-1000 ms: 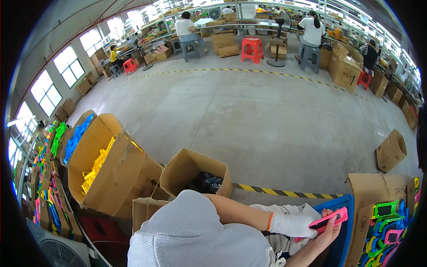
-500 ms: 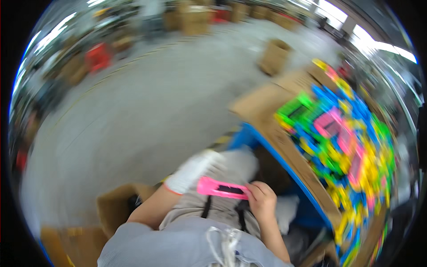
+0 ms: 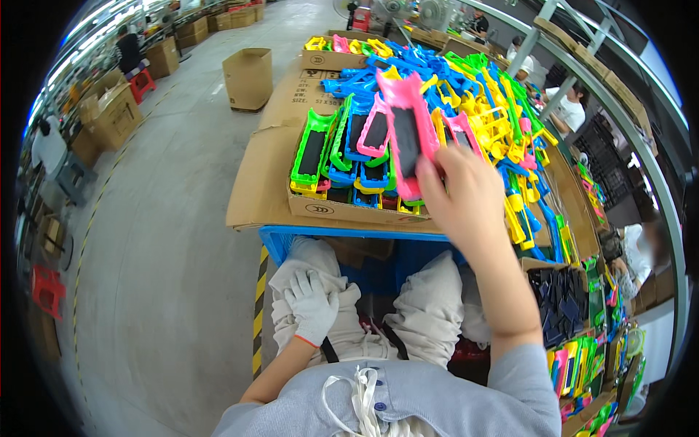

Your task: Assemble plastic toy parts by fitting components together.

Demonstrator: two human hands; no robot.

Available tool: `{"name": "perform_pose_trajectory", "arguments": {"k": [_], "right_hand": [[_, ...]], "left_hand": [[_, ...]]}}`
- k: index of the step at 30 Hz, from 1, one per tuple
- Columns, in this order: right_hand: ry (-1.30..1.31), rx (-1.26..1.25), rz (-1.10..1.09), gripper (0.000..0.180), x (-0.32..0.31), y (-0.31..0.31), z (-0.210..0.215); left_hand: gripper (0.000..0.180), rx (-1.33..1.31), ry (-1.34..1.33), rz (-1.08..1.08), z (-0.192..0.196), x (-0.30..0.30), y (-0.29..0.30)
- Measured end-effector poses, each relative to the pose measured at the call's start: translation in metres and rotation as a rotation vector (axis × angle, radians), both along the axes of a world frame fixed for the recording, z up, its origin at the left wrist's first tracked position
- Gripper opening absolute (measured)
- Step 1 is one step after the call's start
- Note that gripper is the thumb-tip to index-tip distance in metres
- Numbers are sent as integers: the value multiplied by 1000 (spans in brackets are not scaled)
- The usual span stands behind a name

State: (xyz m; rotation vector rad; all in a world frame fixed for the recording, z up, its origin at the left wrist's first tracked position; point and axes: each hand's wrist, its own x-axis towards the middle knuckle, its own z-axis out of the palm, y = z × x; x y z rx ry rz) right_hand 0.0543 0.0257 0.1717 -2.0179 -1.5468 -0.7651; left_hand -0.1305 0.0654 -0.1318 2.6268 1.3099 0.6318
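Item in hand: pink frame (image 3: 405, 131), a plastic case with a dark panel in its middle. The right hand (image 3: 459, 200) has lifted it from lap level, where it lay across both hands half a second ago, to above the near edge of the piled frames; this reads as the piece being carried to the stack. Fingers (image 3: 431, 191) of the right hand grasp the frame at its lower end.

Left hand (image 3: 313, 306): gloved in white, has let go of the frame and now lies on the left knee, fingers loose, holding nothing.

Containers:
- Flat cardboard tray (image 3: 342, 211) on the bench, just ahead of the knees: holds rows of green, blue and pink frames standing on edge, several with dark panels.
- Behind it, a loose heap of frames (image 3: 473, 95) in blue, yellow, green and pink, spread over cardboard.
- Blue crate (image 3: 280, 244) under the tray's front edge; contents hidden.
- Box of dark panels (image 3: 561, 298) at the person's right.
- Open cardboard box (image 3: 249, 76) on the floor, well apart; contents not visible.
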Motion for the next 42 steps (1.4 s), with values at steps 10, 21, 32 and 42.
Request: {"name": "perform_pose_trajectory", "arguments": {"k": [10,21,32,42], "right_hand": [[-157,-582,-246,34,9,106,3],[49,-302,-950,24,338,-100,0],[473,454,-519,39,440,-144,-76],[682,953,83,19,179,-180,2]], "left_hand": [[62,-13,-50,-33,0,2,9],[62,28,45,-27,3,10,9],[58,-5,111,-1,-3,16,15],[18,-706,-303,-850,84,79,8]]}}
